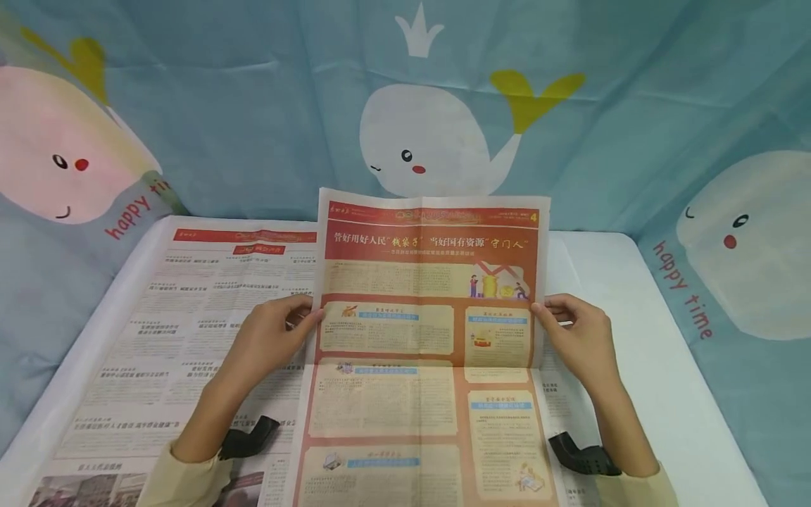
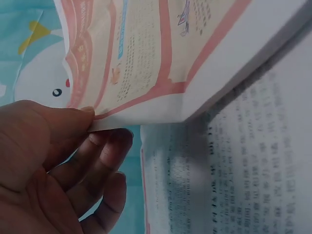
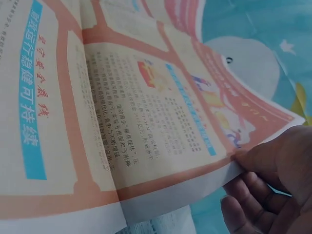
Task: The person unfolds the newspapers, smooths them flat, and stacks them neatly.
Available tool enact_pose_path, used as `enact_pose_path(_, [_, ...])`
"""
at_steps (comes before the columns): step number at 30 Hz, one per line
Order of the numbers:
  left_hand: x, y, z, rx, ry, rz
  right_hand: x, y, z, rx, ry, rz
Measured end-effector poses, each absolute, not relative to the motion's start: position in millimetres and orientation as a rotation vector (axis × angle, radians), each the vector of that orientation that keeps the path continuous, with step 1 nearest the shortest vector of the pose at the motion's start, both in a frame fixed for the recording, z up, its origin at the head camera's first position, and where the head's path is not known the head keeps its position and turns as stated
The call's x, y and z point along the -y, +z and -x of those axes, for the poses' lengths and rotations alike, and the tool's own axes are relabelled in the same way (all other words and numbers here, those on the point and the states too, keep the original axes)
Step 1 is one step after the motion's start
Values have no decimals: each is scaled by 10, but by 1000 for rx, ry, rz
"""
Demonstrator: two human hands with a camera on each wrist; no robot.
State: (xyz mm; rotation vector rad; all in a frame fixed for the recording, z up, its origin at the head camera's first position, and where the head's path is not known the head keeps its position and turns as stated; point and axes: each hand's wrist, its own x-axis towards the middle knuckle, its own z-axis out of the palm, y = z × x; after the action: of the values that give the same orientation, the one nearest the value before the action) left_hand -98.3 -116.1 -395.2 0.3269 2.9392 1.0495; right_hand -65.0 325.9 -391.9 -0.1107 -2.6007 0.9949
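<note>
Red page [image 1: 437, 331]: ok so this is the newspaper page you've got propped up in front of you, mid-table, printed side facing you, with its bottom running out of the head view.
Left hand [image 1: 269, 334]: you're pinching the page's left edge, thumb on the printed face and fingers behind, the rest of them loosely bent.
Right hand [image 1: 579, 334]: pretty much the mirror of that, you've got the right edge pinched at about the same height, thumb on the front.
Crease [image 1: 424, 367]: runs across the page a bit below your hands, and both wrist views show the paper bending there.
Print: red banner up top with a 4 in the corner, then cream boxes with blue strips.
Flat paper [image 1: 158, 359]: another newspaper lying under and behind your page, mostly sticking out to your left, with a sliver showing on the right. Left wrist view shows a gap between the two near your fingers.
Table [image 1: 659, 415]: white, bare stretch to your right.
Wrists: a black mount on each, left mount [image 1: 250, 438] and right mount [image 1: 583, 456], just above your cream sleeves [image 1: 636, 487].
Cloth [image 1: 241, 134]: blue backdrop behind the table, with whales [image 1: 424, 137], a white crown [image 1: 419, 35] and red "happy time" lettering [image 1: 684, 290].
</note>
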Motion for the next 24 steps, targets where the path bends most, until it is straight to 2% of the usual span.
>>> enact_pose_path(11, [1190,-4077,1013,-2802,1086,-319,-3177,-4000,838,2697,954,167])
enact_pose_path(24, [1155,-4085,999,-2697,1142,-255,-3210,-4137,863,2721,1014,267])
